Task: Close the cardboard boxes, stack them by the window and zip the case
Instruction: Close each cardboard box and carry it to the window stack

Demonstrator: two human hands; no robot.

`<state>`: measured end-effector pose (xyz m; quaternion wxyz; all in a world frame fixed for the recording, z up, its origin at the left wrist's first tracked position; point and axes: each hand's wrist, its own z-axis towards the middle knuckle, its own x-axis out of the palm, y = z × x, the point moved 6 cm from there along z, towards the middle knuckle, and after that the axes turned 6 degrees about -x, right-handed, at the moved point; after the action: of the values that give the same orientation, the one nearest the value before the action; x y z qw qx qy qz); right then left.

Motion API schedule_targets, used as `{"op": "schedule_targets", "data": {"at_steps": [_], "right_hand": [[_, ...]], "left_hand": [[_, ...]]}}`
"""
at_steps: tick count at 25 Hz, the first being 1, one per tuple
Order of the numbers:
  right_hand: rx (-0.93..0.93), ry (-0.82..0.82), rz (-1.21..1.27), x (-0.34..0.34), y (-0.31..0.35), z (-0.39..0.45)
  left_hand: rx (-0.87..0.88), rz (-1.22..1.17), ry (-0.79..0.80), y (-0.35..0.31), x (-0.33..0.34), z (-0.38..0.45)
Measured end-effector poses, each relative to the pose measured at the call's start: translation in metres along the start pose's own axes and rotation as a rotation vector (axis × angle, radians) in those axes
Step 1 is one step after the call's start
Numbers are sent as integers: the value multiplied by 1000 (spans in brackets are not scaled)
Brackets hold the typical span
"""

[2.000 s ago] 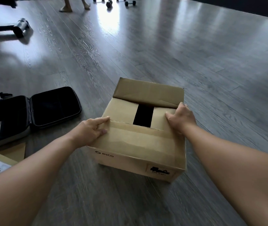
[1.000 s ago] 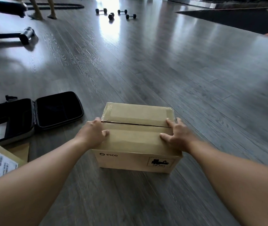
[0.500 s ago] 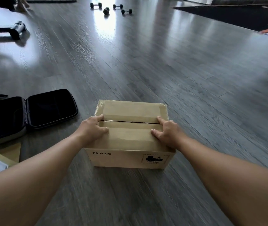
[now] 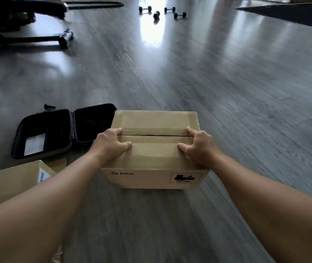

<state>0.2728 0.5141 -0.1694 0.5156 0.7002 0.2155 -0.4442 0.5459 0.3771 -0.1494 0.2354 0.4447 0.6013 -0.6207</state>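
I've got the cardboard box (image 4: 154,149) sitting just below the middle of the frame on the grey wood floor (image 4: 227,82), both top flaps down and meeting along a thin dark seam that runs side to side. My left hand (image 4: 111,147) is on the box's left edge: fingers curled over the side at the seam, thumb laid across the near flap. My right hand (image 4: 197,147) mirrors it on the right edge, fingers hooked over the side, thumb pressing flat on the near flap. So both hands are clamped round the box, one at each end. The near face shows a PICO mark at the left and a black shipping label (image 4: 185,178) at the right.

Left of the box, the black case (image 4: 64,130) lies unzipped and spread flat, its right half just beside the box's far left corner; whether they touch I can't tell. A white sheet (image 4: 34,146) sits inside its left half.

Lower left of the frame, a second cardboard box (image 4: 9,182) stands open, partly behind my left forearm, a white label (image 4: 42,175) on its inner wall.

Top centre, in the glare, several small dumbbells (image 4: 161,13) lie scattered. Upper left there's dark gym equipment (image 4: 37,37) with a roller end, too blurred to name.
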Motion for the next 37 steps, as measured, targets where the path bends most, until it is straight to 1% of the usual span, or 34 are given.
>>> {"op": "schedule_targets", "data": {"at_steps": [3, 7, 11, 13, 15, 17, 21, 25, 28, 32, 37], "right_hand": [[-34, 43, -46, -16, 48, -1], [-52, 92, -24, -70, 119, -19], [-135, 123, -29, -167, 214, -43], [-188, 136, -42, -222, 263, -55], [-238, 155, -58, -266, 304, -66], [-314, 191, -61, -309, 357, -81], [-476, 289, -66, -364, 466, -122], [-649, 382, -119, -375, 556, -185], [-784, 444, -136, -366, 628, -253], [-931, 540, -166, -334, 711, -363], [-1152, 653, -185, -281, 811, -531]], "left_hand": [[-59, 11, -2, 7, -46, -12], [-91, 12, 19, -9, -131, -46], [-140, -25, -3, -47, -254, -95], [-169, -38, -40, -71, -321, -124], [-205, -51, -76, -92, -374, -153], [-257, -67, -143, -109, -435, -190], [-393, -55, -287, -115, -541, -280], [-538, -35, -389, -92, -616, -383], [-646, -33, -475, -57, -663, -477], [-759, -92, -543, -3, -703, -609], [-955, -124, -637, 67, -735, -804]]}}
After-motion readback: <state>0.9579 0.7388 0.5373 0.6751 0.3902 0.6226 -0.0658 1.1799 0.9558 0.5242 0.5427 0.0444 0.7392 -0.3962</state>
